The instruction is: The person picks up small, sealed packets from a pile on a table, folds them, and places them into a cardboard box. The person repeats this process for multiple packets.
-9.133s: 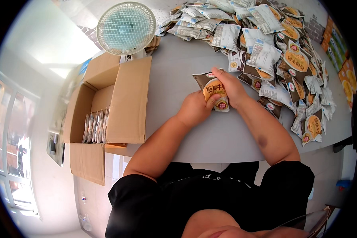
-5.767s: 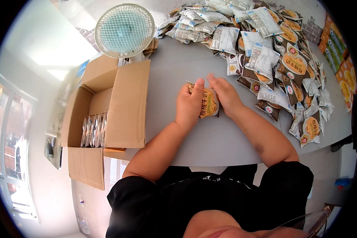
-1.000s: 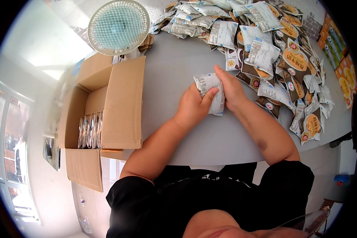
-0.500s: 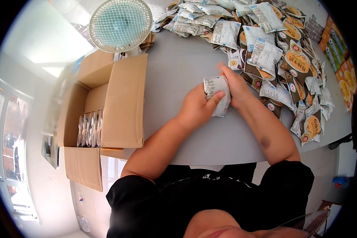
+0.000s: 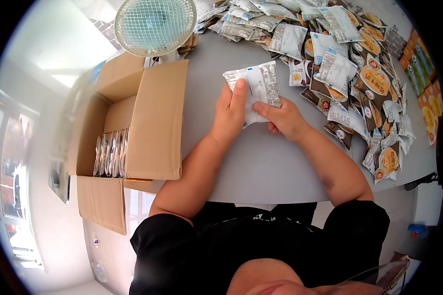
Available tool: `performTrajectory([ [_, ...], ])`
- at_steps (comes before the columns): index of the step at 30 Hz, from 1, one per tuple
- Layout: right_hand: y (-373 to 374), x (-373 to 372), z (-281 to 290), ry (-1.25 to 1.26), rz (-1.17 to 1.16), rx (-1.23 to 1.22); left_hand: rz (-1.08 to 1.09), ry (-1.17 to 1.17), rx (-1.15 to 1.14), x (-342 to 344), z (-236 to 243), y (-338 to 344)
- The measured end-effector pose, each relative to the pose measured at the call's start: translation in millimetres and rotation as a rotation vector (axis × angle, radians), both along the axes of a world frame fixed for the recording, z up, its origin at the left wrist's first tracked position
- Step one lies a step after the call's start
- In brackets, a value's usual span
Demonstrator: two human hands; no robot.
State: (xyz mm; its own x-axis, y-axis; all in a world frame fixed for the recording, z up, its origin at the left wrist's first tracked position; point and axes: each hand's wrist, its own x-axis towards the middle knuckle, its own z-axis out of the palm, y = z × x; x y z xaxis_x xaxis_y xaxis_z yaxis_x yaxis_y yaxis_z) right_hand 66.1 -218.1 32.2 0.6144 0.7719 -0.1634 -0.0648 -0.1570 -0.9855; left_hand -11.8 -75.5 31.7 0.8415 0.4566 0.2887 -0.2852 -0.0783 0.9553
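Both of my hands grip one white printed pouch (image 5: 256, 84), held up above the grey table. My left hand (image 5: 229, 109) pinches its left side, thumb lying on the printed face. Along the lower right edge, my right hand (image 5: 284, 118) has its thumb on the front and its other fingers curled behind. The pouch's far side is hidden. To the right and far side spreads a heap of similar pouches (image 5: 335, 66), some white side up, others showing brown and orange. At my left is an open cardboard box (image 5: 157, 123) with a row of upright pouches (image 5: 111, 153) inside.
A round fan with a wire guard (image 5: 155, 27) stands beyond the box. One box flap (image 5: 102, 204) hangs past the near left edge of the grey table (image 5: 206, 169). Orange and green cartons (image 5: 423, 73) are stacked at the far right.
The pouch has been raised and turned so its printed back lies flat toward me. My left hand moved slightly up, and my right hand came down to its lower right edge.
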Motion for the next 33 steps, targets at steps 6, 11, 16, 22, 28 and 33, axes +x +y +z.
performTrajectory([
  [6, 1.7, -7.4, -13.0, -0.258, 0.034, 0.069, -0.107, 0.073, -0.551, 4.5, 3.8, -2.9],
  [11, 0.4, -13.2, -16.4, -0.396, 0.162, 0.115, -0.062, 0.107, -0.676, 0.3, 7.4, -13.1],
  [16, -0.5, -15.1, -18.2, -0.196, 0.199, 0.176, -0.133, 0.209, -0.831, -6.5, 22.1, -5.1],
  [22, -1.7, -14.9, -14.7, -0.164, 0.262, 0.13, -0.082, 0.161, -0.759, 0.7, 0.4, 3.2],
  [28, -8.5, -7.6, 11.4, -0.026, 0.264, -0.046, -0.036, 0.3, -0.552, 4.7, -5.7, 19.1],
  [33, -9.9, 4.7, 1.8, -0.03, 0.32, -0.107, 0.012, 0.194, 0.125, -4.4, 5.9, 12.4],
])
